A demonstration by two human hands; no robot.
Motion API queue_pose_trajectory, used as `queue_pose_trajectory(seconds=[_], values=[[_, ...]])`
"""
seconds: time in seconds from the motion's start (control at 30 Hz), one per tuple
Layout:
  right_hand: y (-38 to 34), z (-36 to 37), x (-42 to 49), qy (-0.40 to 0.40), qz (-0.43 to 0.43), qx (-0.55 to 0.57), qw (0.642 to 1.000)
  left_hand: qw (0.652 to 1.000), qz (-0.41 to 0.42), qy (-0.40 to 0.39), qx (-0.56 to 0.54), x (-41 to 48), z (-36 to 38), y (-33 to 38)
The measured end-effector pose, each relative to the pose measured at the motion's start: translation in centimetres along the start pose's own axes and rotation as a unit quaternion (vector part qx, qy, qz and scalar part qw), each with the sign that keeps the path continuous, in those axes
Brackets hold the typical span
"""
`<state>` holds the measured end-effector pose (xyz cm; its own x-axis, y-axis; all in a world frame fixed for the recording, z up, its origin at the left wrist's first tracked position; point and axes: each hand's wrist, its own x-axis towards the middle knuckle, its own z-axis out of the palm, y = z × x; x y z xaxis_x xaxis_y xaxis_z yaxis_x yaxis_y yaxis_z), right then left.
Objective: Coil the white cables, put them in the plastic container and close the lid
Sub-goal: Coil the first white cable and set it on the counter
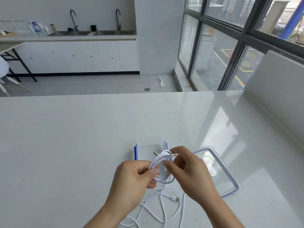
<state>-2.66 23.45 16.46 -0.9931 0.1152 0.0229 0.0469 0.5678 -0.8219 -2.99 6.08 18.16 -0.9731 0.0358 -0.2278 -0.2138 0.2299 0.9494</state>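
While one coiled cable [162, 168] is pinched closed by the left hand [136, 176] and right hand [189, 170], the loose cable [162, 209] is uncoiled, the container [148, 145] unfilled, the lid [218, 171] off

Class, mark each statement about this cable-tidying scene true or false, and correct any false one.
1. Both hands hold a coiled white cable. True: the left hand and the right hand grip it.
2. A second cable lies loose on the table. True.
3. The lid is snapped onto the container. False: it lies apart, to the right of the container.
4. The coil already rests inside the container. False: it is held in the hands.
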Motion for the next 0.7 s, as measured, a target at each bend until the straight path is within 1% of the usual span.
queue_pose_trajectory(seconds=[0.07,0.1,0.13,0.17,0.2,0.27,0.33,0.37,0.4,0.43,0.5,0.6,0.63,0.67,0.7], values=[[0.3,0.7,0.0,-0.012,0.007,0.008,1.000,1.000,-0.001,-0.007,0.010,-0.1,0.2,-0.1],[0.3,0.9,0.0,-0.033,0.023,0.047,0.998,1.000,-0.004,-0.012,0.012,-0.1,0.2,-0.1],[0.2,1.2,0.0,-0.055,0.042,0.116,0.991,1.000,-0.007,-0.019,0.011,-0.2,0.2,-0.1],[0.0,1.3,-0.2,-0.069,0.063,0.204,0.975,1.000,-0.010,-0.025,0.005,-0.3,0.2,0.0],[-0.2,1.3,-0.3,-0.074,0.089,0.296,0.948,0.999,-0.014,-0.032,-0.004,-0.3,0.2,0.0],[-0.4,1.1,-0.3,-0.076,0.146,0.448,0.879,0.999,-0.024,-0.038,-0.026,-0.4,0.1,0.1],[-0.2,0.9,-0.2,-0.068,0.204,0.559,0.801,0.997,-0.041,-0.033,-0.055,-0.4,-0.1,0.0],[-0.2,0.8,-0.1,-0.056,0.220,0.602,0.765,0.996,-0.050,-0.031,-0.070,-0.4,-0.1,0.0],[-0.1,0.7,-0.1,-0.034,0.229,0.629,0.743,0.994,-0.057,-0.032,-0.085,-0.3,-0.2,-0.1],[0.1,0.7,0.0,-0.009,0.231,0.638,0.735,0.992,-0.063,-0.033,-0.100,-0.3,-0.3,-0.1],[0.4,0.7,-0.1,0.040,0.229,0.632,0.739,0.988,-0.075,-0.034,-0.133,-0.3,-0.2,-0.2],[0.8,0.6,-0.7,0.093,0.206,0.628,0.745,0.979,-0.099,-0.036,-0.175,-0.2,-0.2,-0.4],[0.8,0.6,-0.9,0.102,0.190,0.624,0.751,0.976,-0.108,-0.036,-0.184,-0.1,-0.1,-0.5],[0.8,0.6,-1.2,0.111,0.168,0.609,0.767,0.974,-0.118,-0.034,-0.190,-0.1,-0.1,-0.6],[0.9,0.6,-1.5,0.121,0.139,0.582,0.792,0.972,-0.126,-0.034,-0.193,0.0,-0.2,-0.7]])
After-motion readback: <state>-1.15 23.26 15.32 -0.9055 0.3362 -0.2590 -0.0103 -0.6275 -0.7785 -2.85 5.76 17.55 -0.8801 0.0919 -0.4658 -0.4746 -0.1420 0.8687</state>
